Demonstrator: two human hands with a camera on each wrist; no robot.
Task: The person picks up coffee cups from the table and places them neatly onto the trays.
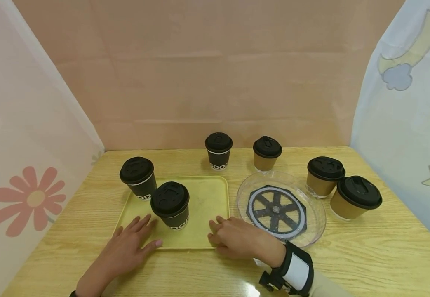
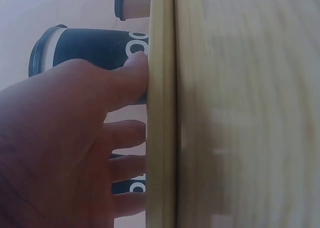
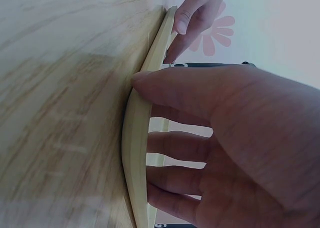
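A yellow tray (image 1: 203, 206) lies on the table. My left hand (image 1: 129, 247) rests at its front left, fingers spread; in the left wrist view the thumb (image 2: 135, 70) and fingertips touch the tray. My right hand (image 1: 237, 237) is at the front right corner; in the right wrist view its thumb (image 3: 150, 85) touches the rim and the fingers extend to the tray. A black lidded paper cup (image 1: 170, 206) stands on the tray, right of my left hand. Another black cup (image 1: 138, 177) stands at its back left corner. Neither hand holds a cup.
Right of the tray lies a clear round plate (image 1: 316, 225) with a dark wheel-like pattern. Behind stand a black cup (image 1: 219, 150) and a brown cup (image 1: 266, 153). Two more brown cups, one nearer (image 1: 353, 198) and one farther (image 1: 324, 176), stand at the right. Curtains surround the table.
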